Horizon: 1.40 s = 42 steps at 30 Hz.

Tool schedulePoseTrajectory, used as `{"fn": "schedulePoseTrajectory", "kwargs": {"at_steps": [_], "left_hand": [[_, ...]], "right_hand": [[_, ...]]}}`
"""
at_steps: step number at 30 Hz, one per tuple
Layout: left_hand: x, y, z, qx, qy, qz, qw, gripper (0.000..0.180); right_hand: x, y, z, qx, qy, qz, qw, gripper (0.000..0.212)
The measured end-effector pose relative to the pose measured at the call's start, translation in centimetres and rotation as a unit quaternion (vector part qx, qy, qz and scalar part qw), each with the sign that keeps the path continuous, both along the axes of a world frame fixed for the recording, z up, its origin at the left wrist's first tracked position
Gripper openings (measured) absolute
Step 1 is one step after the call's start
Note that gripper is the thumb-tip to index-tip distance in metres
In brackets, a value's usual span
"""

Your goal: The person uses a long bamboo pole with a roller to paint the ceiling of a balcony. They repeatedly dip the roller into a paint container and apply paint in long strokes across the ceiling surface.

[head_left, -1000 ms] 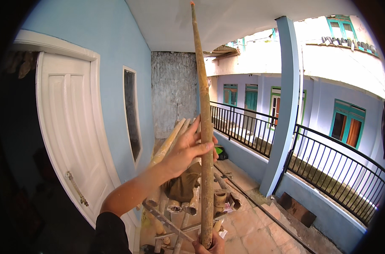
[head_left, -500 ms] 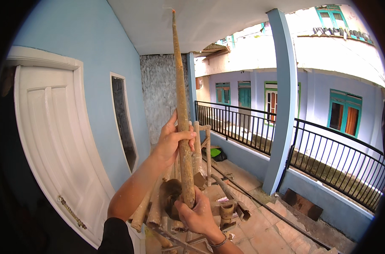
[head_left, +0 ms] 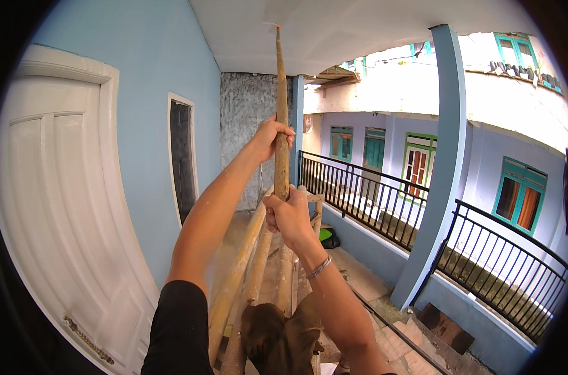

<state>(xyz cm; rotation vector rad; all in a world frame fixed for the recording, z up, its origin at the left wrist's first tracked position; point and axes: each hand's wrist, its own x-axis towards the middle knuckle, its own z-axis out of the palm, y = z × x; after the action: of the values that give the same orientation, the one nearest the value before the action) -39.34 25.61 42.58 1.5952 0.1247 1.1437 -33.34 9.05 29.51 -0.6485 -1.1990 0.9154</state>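
Head view, the only feed I have: bamboo pole is raised ahead of me, thin end up toward the white ceiling, thick end low. Left hand is wrapped round the shaft partway up; right hand is closed round the thick lower end, just below the left. Some fingers are hidden behind the pole.

Handling, my judgement: stiff, light for its length, weight biased to the thick end. Skin looks dry and rough, so little slip. Slim orange tip is likely the fragile part. I'd grip as shown: lower end plus mid-shaft, hands apart for leverage.

Room: can't tell whether the tip touches the ceiling. Blue wall and white door bound the left; black railing and blue pillar the right. Loose bamboo lengths lie below the forearms; swinging low looks tight.
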Motion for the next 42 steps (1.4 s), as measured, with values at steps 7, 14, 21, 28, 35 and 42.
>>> {"fn": "schedulePoseTrajectory", "kwargs": {"at_steps": [7, 14, 21, 28, 35, 42], "left_hand": [[2.8, 5.3, 1.9, -0.023, -0.039, 0.003, 0.999, 0.047], [3.0, -5.8, -6.5, -0.006, 0.010, -0.028, 1.000, 0.076], [1.5, -21.9, -12.8, 0.007, 0.031, -0.057, 0.998, 0.082], [0.4, -25.6, -11.3, -0.006, 0.007, -0.068, 0.998, 0.080], [0.3, -13.5, -6.4, -0.004, -0.016, -0.041, 0.999, 0.063], [2.1, 2.8, -0.4, -0.027, 0.017, 0.013, 0.999, 0.066]], "right_hand": [[2.4, 4.7, 2.5, -0.003, 0.001, -0.003, 1.000, 0.012], [3.7, -6.2, -6.5, -0.027, -0.002, -0.011, 1.000, 0.013], [2.7, -21.5, -13.2, -0.053, -0.006, -0.014, 0.998, 0.014], [1.2, -25.0, -11.8, -0.031, -0.012, -0.007, 0.999, 0.015], [0.3, -12.3, -7.1, 0.001, 0.015, 0.014, 1.000, 0.016], [1.7, 3.2, -0.6, -0.005, -0.007, 0.002, 1.000, 0.017]]}}
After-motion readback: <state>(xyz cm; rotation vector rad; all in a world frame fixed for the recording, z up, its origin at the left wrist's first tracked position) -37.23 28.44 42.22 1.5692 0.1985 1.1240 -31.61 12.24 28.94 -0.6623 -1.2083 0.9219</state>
